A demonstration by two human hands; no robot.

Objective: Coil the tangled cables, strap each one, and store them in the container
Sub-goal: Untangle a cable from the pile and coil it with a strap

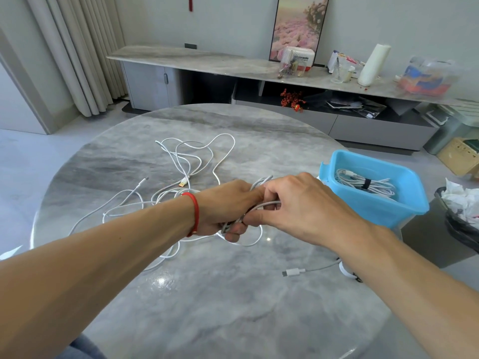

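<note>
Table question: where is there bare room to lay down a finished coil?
The near part of the round marble table, between the two forearms, is bare, as is the far rim beyond the loose white cables. Crowded: the middle and left under those cables, and the right edge by the blue container and the USB-C plug.

Both hands, left hand [223, 206] and right hand [303, 203], grip a partly coiled white cable [261, 181] above the round grey marble table [233, 294]; a strapped white coil [363, 183] lies inside the blue plastic container [375, 203].
</note>
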